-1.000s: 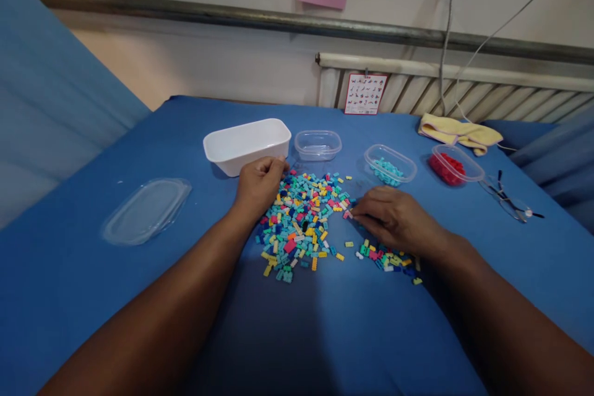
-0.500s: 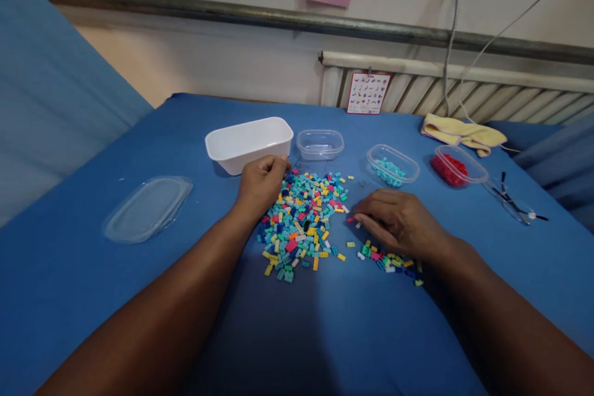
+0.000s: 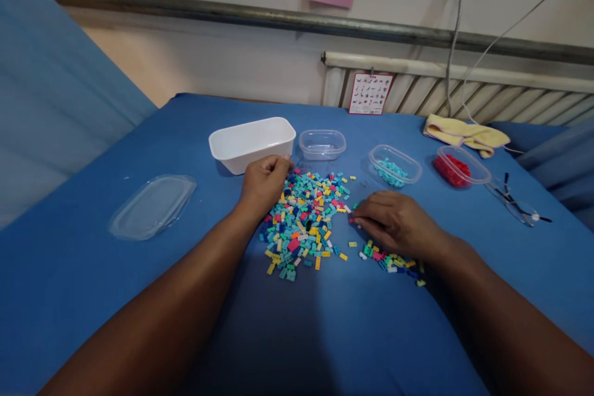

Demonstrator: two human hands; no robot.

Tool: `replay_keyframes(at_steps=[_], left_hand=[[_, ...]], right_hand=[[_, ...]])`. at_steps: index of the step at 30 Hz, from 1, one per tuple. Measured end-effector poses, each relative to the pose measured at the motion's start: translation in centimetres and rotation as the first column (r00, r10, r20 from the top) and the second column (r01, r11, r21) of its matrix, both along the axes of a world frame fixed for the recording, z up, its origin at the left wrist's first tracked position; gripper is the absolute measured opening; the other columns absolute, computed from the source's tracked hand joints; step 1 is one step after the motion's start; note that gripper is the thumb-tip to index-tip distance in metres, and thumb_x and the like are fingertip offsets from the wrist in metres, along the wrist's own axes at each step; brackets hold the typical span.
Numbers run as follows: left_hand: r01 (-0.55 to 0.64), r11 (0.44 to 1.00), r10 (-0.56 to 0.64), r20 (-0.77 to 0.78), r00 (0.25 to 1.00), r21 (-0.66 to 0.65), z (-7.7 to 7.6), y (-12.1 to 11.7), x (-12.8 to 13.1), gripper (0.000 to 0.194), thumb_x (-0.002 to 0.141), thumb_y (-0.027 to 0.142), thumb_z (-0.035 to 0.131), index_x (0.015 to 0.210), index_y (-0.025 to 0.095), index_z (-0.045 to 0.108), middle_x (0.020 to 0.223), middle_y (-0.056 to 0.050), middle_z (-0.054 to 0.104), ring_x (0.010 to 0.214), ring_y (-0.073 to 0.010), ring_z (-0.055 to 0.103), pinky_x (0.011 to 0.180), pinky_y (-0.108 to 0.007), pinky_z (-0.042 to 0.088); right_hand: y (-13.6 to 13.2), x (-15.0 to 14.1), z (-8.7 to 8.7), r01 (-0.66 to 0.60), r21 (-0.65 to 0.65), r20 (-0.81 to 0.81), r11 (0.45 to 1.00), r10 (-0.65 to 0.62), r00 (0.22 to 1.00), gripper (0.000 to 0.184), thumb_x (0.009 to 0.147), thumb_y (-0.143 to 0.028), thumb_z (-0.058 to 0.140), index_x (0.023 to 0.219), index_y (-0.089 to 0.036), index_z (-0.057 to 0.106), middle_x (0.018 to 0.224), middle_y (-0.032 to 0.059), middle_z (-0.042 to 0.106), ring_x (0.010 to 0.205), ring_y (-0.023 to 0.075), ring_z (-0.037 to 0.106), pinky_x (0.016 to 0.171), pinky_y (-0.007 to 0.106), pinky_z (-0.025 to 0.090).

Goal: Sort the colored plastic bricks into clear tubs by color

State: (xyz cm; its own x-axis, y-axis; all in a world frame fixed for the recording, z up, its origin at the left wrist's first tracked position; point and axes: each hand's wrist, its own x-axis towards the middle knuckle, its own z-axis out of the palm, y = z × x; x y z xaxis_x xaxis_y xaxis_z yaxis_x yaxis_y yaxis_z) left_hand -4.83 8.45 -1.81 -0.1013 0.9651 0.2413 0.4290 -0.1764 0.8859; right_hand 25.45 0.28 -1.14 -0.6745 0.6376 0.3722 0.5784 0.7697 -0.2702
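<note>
A loose pile of small multicoloured toy building bricks (image 3: 306,216) lies on the blue-covered table. My left hand (image 3: 264,182) is closed at the pile's far left edge, thumb and fingers together; what it pinches, if anything, is hidden. To the right of the pile, my right hand (image 3: 394,219) is lowered to the cloth, its fingers drawn together and pointing left. A pink-red brick (image 3: 352,220) shows at its fingertips, and whether it is gripped is unclear. Below this hand lies a smaller group of mixed bricks (image 3: 380,257), partly covered by it.
Behind the pile stand a white bin (image 3: 250,142) and a clear tub (image 3: 322,145). Farther right are a tub of turquoise bricks (image 3: 392,172), a tub of red bricks (image 3: 452,170), eyeglasses (image 3: 515,201) and a yellow cloth (image 3: 466,133). Clear lids (image 3: 153,207) lie at left.
The whole view has shifted slightly, so everything sits a little farther right. My right fingertips have moved slightly, and a green brick now shows beside them. My left hand stays in place.
</note>
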Motion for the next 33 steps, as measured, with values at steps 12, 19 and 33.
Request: replay_keyframes(at_steps=[12, 19, 33], left_hand=[[0.013, 1.0, -0.013, 0.018, 1.0, 0.018, -0.4, 0.2, -0.1, 0.038, 0.098, 0.047, 0.063, 0.083, 0.018, 0.082, 0.072, -0.003, 0.073, 0.073, -0.0191, 0.066, 0.067, -0.029, 0.047], [0.03, 0.999, -0.031, 0.026, 0.999, 0.028, -0.6, 0.3, 0.0, 0.039, 0.098, 0.048, 0.063, 0.078, 0.018, 0.078, 0.07, -0.003, 0.072, 0.069, -0.0183, 0.065, 0.065, -0.029, 0.046], [0.015, 1.0, -0.016, 0.006, 1.0, 0.015, -0.1, 0.1, 0.0, 0.039, 0.099, 0.048, 0.063, 0.082, 0.018, 0.082, 0.071, -0.003, 0.073, 0.07, -0.0189, 0.066, 0.065, -0.029, 0.046]], right_hand=[[-0.2, -1.0, 0.0, -0.086, -0.069, -0.024, 0.994, 0.084, 0.996, 0.02, 0.11, -0.025, 0.059, 0.113, -0.022, 0.078, 0.109, 0.0113, 0.081, 0.099, 0.0246, 0.075, 0.087, 0.041, 0.062], [0.5, -0.4, -0.4, 0.156, 0.029, -0.073, 0.987, -0.154, 0.985, 0.02, 0.111, -0.031, 0.059, 0.106, -0.021, 0.076, 0.095, 0.0085, 0.079, 0.087, 0.0232, 0.072, 0.079, 0.037, 0.057], [2.5, -1.7, -2.5, 0.271, -0.04, -0.069, 0.962, -0.273, 0.959, 0.024, 0.103, -0.021, 0.066, 0.125, -0.023, 0.076, 0.116, 0.0105, 0.082, 0.107, 0.0288, 0.076, 0.095, 0.044, 0.06]])
